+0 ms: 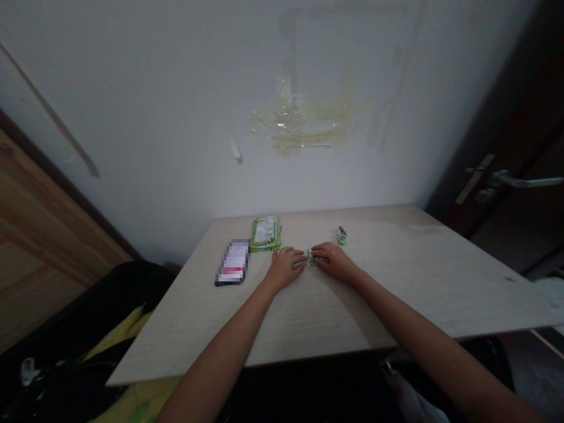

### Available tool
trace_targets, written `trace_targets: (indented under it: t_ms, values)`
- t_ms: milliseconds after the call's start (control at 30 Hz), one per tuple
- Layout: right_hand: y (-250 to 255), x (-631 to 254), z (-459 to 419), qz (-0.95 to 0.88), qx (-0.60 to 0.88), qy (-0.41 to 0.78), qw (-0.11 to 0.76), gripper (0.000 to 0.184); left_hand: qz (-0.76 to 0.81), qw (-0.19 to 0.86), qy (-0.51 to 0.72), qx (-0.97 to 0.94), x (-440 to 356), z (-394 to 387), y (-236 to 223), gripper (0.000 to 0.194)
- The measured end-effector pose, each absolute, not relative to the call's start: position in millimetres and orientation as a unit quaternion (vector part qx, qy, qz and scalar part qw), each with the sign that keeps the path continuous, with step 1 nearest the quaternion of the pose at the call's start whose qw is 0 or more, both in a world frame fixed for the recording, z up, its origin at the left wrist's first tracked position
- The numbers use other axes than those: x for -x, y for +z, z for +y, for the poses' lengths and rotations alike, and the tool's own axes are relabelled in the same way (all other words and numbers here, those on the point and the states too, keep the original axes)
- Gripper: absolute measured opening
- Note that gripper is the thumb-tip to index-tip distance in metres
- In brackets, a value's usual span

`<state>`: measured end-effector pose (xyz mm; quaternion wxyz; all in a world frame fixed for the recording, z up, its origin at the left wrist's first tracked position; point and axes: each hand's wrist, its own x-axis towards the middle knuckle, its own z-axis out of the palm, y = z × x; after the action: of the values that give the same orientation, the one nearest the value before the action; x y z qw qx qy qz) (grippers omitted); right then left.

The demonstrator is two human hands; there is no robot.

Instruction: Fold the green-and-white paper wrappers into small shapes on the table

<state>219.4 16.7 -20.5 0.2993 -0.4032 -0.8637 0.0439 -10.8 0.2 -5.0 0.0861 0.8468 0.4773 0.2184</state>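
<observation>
Both of my hands rest on the pale wooden table point(317, 317), close together near its middle. My left hand point(288, 265) lies palm down with its fingers stretched out towards a small flat green piece point(312, 262), perhaps a folded wrapper. My right hand point(335, 261) has its fingers bent over that piece and presses on it, hiding most of it. Just beyond the right hand lies a crumpled green and white wrapper point(342, 235). Behind my left hand is a stack of flat green packets point(266, 231) with printed text.
A phone point(233, 262) with a lit, blurred-out screen lies left of my left hand. The table's far edge meets a white wall point(211, 117) with peeling tape. At the right stands a dark door with a metal handle point(529, 182). A black bag-like shape sits at the lower left.
</observation>
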Motion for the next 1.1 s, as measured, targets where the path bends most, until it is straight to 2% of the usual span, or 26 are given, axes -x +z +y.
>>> trace_targets:
  t_ms: [1100]
  values:
    - [-16.6,-217.3,13.4,-0.879,0.38,0.05,0.283,0.028,0.467,0.083,0.206,-0.856,12.8,3.8,-9.2,0.031]
